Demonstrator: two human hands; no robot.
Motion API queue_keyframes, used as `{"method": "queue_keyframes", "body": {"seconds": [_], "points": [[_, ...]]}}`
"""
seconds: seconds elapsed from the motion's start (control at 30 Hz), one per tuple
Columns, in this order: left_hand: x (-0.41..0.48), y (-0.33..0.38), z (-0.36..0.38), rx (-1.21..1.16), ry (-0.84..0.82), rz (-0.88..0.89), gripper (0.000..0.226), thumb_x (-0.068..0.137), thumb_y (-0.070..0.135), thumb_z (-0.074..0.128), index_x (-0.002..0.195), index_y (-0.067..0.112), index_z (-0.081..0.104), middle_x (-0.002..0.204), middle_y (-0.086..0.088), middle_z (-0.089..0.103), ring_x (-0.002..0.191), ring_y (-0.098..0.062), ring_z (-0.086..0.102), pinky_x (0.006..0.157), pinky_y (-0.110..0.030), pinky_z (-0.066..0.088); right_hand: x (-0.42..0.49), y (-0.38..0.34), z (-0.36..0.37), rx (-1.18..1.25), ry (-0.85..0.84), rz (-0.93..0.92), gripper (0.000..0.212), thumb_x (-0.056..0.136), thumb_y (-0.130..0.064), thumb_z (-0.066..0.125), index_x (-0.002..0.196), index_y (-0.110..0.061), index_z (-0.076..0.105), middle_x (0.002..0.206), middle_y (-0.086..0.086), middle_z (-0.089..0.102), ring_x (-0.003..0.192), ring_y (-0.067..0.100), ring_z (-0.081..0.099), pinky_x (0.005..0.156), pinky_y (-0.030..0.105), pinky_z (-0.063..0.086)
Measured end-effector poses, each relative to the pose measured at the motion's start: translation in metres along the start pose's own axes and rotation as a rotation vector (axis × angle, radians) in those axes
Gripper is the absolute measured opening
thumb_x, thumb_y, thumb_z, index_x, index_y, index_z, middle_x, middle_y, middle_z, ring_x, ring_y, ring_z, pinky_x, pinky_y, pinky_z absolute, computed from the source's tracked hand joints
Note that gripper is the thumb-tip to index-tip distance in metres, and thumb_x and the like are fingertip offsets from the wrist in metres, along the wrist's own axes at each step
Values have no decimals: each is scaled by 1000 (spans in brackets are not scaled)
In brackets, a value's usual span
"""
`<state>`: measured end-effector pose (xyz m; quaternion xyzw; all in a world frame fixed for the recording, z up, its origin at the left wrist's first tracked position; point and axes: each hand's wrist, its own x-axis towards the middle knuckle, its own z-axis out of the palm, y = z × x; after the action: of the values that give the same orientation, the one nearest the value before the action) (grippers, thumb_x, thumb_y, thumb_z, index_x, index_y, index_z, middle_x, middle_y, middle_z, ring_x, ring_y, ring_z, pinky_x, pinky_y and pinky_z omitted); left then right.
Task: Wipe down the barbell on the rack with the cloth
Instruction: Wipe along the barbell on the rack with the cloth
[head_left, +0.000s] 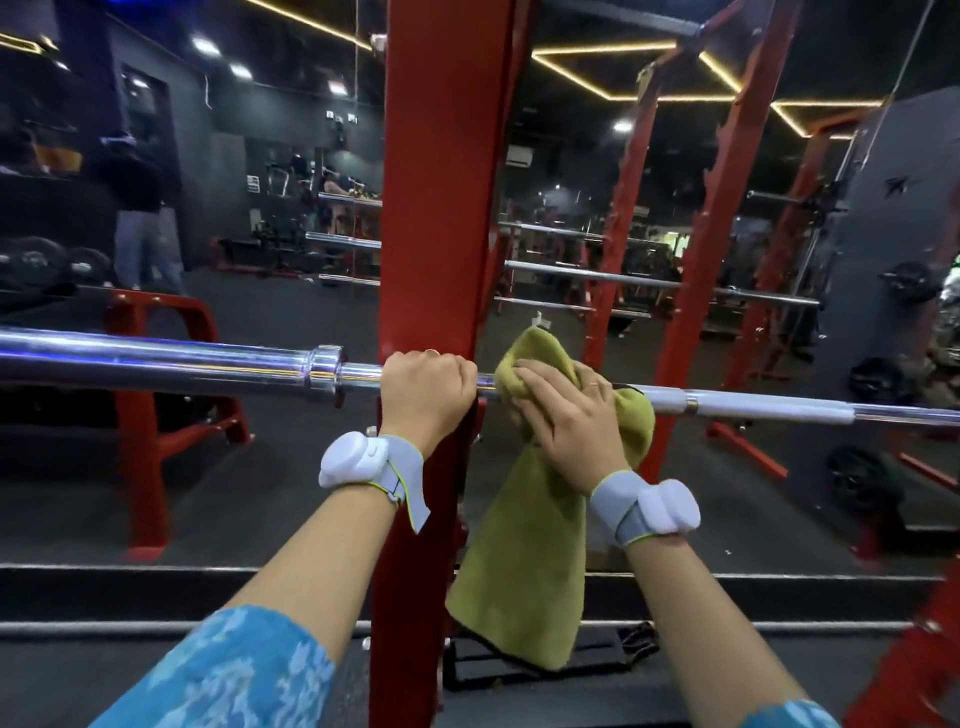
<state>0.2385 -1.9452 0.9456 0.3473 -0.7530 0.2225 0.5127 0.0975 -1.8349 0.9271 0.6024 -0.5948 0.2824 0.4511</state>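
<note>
Two hands on the barbell (156, 358), lying across mid-frame on the red rack (441, 182); left hand (426, 387) at centre curls tight round the shaft; just right, right hand (566, 415) grips the green cloth (530, 545) wrapped over the bar; wiping likely mid-way at best, long stretches either side left.

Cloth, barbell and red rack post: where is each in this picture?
cloth (524, 545), head view, on its hanging lower part.
barbell (156, 358), head view, on the thick chrome sleeve at left.
red rack post (441, 182), head view, on its front face.
</note>
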Motion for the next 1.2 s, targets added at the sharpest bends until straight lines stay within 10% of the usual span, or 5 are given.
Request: {"method": "queue_keyframes", "body": {"seconds": [0.33, 0.63, 0.83, 0.97, 1.2], "points": [[1, 1, 4, 32, 8, -11, 40, 72, 21, 37, 37, 11, 54, 38, -8, 51, 32, -24, 47, 46, -19, 30, 77, -25, -8, 23, -554, 360, 39, 97, -39, 33, 91, -17, 65, 107, 8, 66, 107, 31, 54, 85, 39, 35], [0, 0, 3, 7, 28, -3, 41, 74, 20, 38, 38, 11, 54, 38, -9, 50, 32, -26, 47, 44, -22, 32, -6, -1, 9, 76, 56, -129, 35, 101, -38, 38, 127, -25, 58, 133, -13, 56, 111, 27, 48, 94, 40, 35], [0, -1, 4, 3, 50, -2, 41, 73, 21, 37, 37, 11, 53, 37, -8, 49, 31, -25, 45, 44, -21, 30, 4, -23, 18, -85, 139, 266, 37, 97, -34, 39, 92, -15, 70, 97, -1, 70, 100, 29, 52, 91, 42, 33], [0, -1, 8, 19, 64, -23, 41, 73, 22, 37, 37, 11, 54, 37, -7, 49, 31, -25, 44, 46, -20, 28, 37, -36, 7, -58, -5, 477, 40, 87, -35, 38, 65, -13, 64, 69, 4, 65, 76, 31, 57, 77, 39, 34], [0, -2, 8, 62, 77, -9, 41, 73, 21, 38, 37, 11, 54, 37, -7, 49, 30, -24, 43, 46, -20, 25, 79, 3, -9, 199, -610, 719, 40, 93, -39, 44, 121, -16, 61, 126, 17, 56, 116, 38, 51, 95, 38, 38]]}}
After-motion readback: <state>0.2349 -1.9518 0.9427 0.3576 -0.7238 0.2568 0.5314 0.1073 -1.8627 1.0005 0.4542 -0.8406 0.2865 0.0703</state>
